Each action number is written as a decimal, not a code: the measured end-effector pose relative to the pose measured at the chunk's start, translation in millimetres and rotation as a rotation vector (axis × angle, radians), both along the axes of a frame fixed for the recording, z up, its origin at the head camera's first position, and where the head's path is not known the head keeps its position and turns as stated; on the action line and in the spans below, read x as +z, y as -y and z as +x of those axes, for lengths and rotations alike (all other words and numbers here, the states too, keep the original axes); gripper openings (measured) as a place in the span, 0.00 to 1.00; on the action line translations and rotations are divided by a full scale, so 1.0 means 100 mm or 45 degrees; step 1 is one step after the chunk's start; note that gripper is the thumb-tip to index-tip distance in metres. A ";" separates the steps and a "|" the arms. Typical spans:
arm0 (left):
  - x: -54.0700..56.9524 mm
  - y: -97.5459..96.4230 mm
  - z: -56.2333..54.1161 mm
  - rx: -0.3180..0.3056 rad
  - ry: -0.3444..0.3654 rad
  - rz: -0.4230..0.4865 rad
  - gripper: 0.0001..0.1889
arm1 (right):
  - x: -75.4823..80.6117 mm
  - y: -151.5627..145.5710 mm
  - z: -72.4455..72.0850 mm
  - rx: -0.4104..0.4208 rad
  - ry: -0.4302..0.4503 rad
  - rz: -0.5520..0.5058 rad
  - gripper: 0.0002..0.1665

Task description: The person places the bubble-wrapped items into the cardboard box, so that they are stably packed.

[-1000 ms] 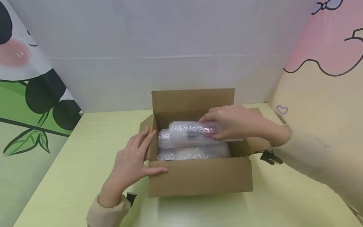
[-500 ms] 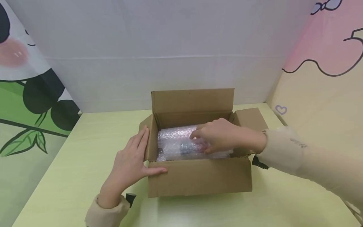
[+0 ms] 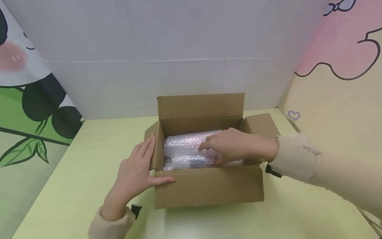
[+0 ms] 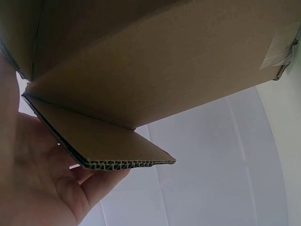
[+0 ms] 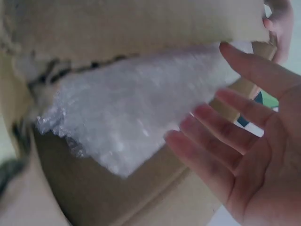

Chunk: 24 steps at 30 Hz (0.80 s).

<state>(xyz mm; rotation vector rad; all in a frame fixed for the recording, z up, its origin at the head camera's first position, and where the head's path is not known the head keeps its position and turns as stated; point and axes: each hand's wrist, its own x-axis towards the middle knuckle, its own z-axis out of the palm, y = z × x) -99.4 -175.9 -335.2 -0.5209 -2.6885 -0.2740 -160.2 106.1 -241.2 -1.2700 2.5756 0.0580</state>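
Note:
An open cardboard box (image 3: 209, 187) holds several bubble-wrapped bundles. Toward its front lies a bubble-wrapped roll (image 3: 182, 160) with a dark and reddish patch; behind it is another wrapped bundle (image 3: 183, 142). My right hand (image 3: 231, 144) is down in the box over the front roll. In the right wrist view its fingers (image 5: 211, 134) are spread and loosely bent beside the bubble wrap (image 5: 127, 108), not closed round it. My left hand (image 3: 135, 169) rests on the box's left side flap (image 4: 103, 134), fingers nearly straight along it, thumb on the front flap.
The box stands on a pale yellow-green table (image 3: 98, 146) with its flaps folded out. A white sheet (image 3: 185, 66) hangs behind. Cartoon-printed panels stand left and right. The right side flap (image 3: 261, 124) sticks out beneath my right forearm.
My right hand has brought the bubble-wrapped roll forward and down into the box's front, then loosened from it. The left hand stays on the box.

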 end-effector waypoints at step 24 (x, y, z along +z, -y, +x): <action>0.04 0.04 0.03 0.002 0.020 -0.011 0.66 | 0.22 -2.19 -0.86 -0.983 -0.277 -0.492 0.33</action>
